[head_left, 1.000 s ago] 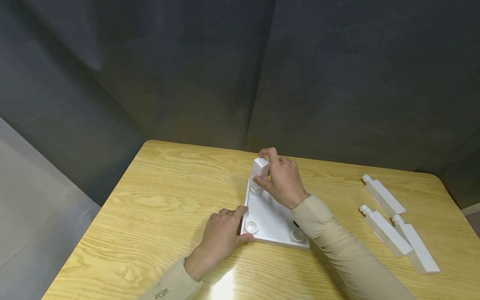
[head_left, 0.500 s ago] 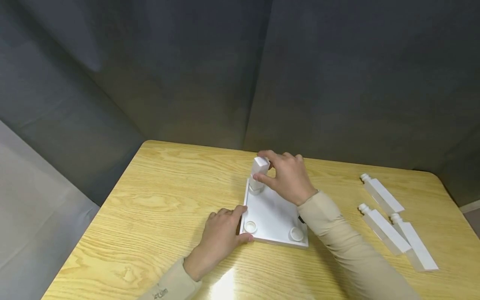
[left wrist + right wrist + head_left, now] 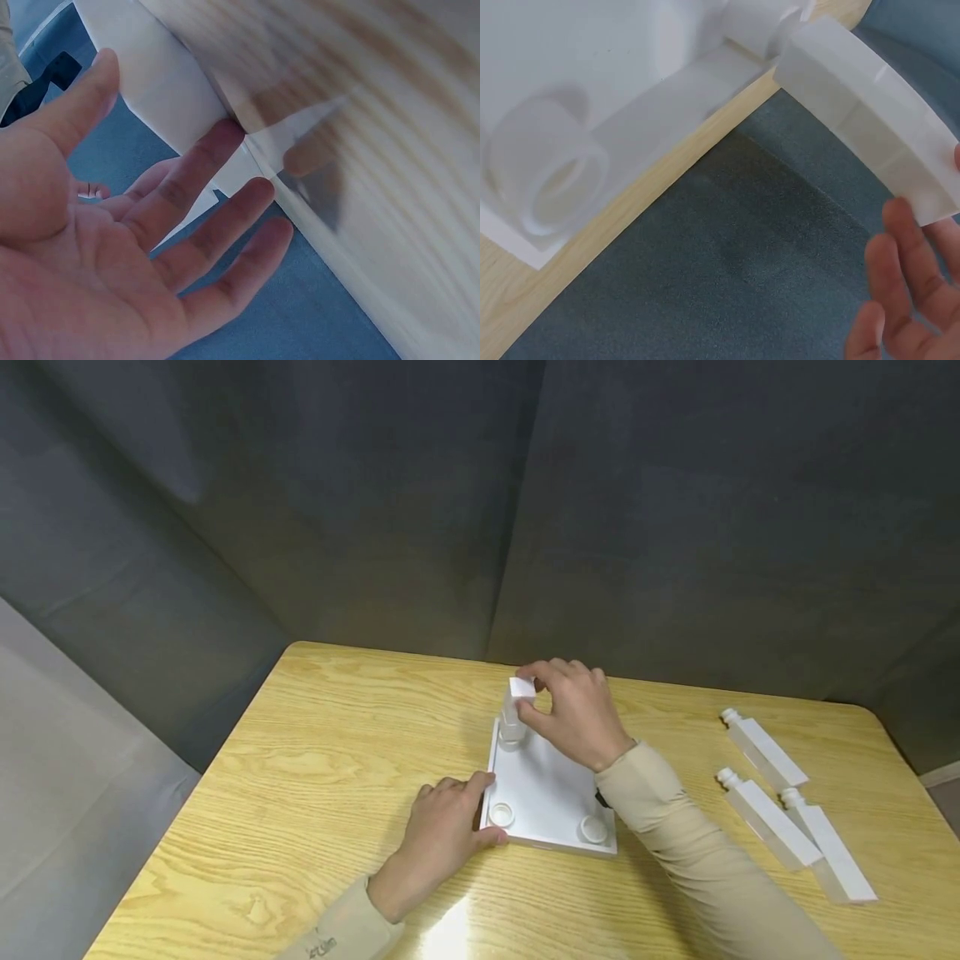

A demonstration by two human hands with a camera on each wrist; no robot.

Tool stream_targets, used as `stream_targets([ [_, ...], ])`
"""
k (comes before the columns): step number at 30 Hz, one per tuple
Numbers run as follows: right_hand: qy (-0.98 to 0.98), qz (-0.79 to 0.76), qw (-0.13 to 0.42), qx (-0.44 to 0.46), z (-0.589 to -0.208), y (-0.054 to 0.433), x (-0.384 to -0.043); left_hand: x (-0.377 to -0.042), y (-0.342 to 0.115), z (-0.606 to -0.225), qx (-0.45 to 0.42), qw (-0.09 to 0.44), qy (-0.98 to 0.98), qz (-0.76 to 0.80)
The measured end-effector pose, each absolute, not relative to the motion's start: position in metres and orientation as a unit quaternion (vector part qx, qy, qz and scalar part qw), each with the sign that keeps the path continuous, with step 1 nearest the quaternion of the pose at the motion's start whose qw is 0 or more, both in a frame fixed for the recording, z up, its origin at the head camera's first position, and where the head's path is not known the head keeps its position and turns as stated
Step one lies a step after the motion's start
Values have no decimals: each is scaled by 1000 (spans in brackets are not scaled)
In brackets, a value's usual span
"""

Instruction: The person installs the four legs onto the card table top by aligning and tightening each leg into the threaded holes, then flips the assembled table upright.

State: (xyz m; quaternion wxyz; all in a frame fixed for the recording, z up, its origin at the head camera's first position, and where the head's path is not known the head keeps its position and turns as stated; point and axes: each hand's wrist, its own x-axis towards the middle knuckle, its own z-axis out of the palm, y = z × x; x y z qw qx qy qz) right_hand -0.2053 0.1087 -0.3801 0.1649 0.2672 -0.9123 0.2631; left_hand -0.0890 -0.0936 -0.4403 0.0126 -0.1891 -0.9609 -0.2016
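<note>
Dark curtain (image 3: 360,510) is hanging behind the wooden table (image 3: 315,727). Along the white board (image 3: 545,797), your left hand (image 3: 441,828) is resting, fingers apart; your right hand (image 3: 579,714) is clamping the white post (image 3: 513,712) upright at the far-left corner, turned slightly since earlier.

The right hand (image 3: 928,301) is cropped at the edge (right wrist view), the sleeve lettering (image 3: 321,948) illegible.
</note>
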Motion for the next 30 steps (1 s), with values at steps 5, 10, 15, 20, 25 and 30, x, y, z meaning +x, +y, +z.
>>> stream_targets([
  [5, -917, 262, 163, 251, -380, 107, -205, -89, -93, -440, -189, 11, -960, -206],
  [10, -917, 269, 160, 247, -379, 105, -206, -89, -94, -441, -195, 24, -959, -206],
  [15, -914, 271, 163, 253, -381, 104, -205, -89, -95, -441, -199, 30, -957, -207],
  [20, -907, 265, 180, 272, -383, 106, -204, -89, -95, -441, -202, 33, -957, -206],
  [25, -906, 260, 185, 277, -383, 107, -203, -89, -95, -442, -201, 31, -957, -207],
  [30, -907, 256, 180, 281, -380, 107, -204, -89, -95, -442, -198, 29, -957, -210],
])
